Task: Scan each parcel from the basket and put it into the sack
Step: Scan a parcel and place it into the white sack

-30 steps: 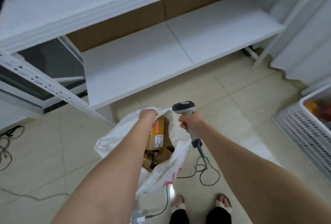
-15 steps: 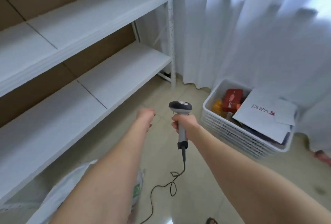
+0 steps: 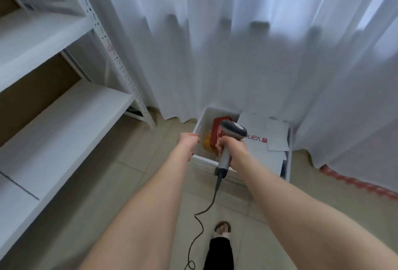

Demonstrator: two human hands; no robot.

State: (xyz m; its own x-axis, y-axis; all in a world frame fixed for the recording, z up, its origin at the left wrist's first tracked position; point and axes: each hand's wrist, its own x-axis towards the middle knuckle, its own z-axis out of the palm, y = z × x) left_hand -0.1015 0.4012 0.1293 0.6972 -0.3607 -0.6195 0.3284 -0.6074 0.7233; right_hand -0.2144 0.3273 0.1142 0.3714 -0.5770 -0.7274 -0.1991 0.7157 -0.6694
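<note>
Presently right hand [image 3: 232, 150] grips scanner [image 3: 234, 132] over basket [image 3: 207, 112]; left hand [image 3: 189, 141], curled, empty, at its 9 o'clock rim.

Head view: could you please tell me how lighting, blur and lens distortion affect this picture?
Head view: daylight comes through the white curtain, brightest at top right, so the scene is backlit and soft. Head view: the wide lens bows the shelf upright. Head view: the red strip near the right edge is smeared, the barcode scanner fairly sharp.
</note>
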